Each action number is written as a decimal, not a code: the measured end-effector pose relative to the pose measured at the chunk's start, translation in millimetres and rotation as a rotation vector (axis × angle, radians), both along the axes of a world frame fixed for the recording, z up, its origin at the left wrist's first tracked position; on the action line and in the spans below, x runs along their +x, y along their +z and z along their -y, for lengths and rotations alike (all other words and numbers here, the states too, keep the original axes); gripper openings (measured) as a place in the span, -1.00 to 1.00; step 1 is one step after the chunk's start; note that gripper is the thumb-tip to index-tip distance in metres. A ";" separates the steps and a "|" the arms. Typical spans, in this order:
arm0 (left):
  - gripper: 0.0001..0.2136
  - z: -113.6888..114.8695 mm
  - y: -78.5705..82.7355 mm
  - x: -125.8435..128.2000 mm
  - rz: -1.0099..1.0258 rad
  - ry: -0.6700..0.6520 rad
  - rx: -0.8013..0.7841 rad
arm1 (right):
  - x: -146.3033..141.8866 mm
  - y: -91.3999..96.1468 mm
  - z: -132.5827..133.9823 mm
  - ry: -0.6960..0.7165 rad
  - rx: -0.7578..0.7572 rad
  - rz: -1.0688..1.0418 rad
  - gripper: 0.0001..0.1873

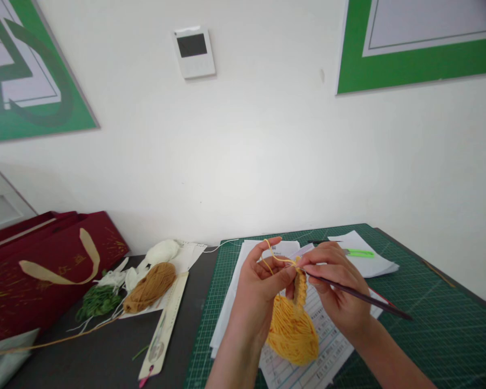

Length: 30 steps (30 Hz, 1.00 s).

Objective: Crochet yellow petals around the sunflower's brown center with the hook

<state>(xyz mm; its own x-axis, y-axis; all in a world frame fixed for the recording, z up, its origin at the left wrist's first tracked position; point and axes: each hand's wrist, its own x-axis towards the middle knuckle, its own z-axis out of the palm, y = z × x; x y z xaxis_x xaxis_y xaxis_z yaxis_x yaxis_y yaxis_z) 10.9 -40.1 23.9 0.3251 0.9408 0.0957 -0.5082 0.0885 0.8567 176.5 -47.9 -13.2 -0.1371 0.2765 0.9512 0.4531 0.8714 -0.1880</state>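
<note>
My left hand pinches the top of a small yellow crocheted piece, with a yellow strand looped over its raised forefinger. Below the piece hangs a ball of yellow yarn, resting over printed papers. My right hand is closed on a dark crochet hook; the hook's tip meets the piece by my left thumb and its handle points down to the right. Both hands are held close together above the green cutting mat.
On the dark table at left lie skeins of brown yarn, green yarn and white yarn, a long ruler-like card and a dark red gift bag. More paper with a green pen lies at the mat's far edge.
</note>
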 end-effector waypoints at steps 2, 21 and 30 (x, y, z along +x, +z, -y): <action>-0.36 0.2 -0.1 -0.4 0.037 -0.013 -0.029 | -1.4 -2.0 -1.3 0.020 -0.020 -0.038 -0.70; -0.29 9.0 -1.4 13.2 -0.104 0.400 0.233 | -31.5 -10.2 1.7 -0.303 0.070 -0.033 -0.76; -0.34 8.1 -4.0 12.0 -0.264 0.486 0.321 | -17.1 4.7 10.0 -0.311 0.081 0.021 -0.85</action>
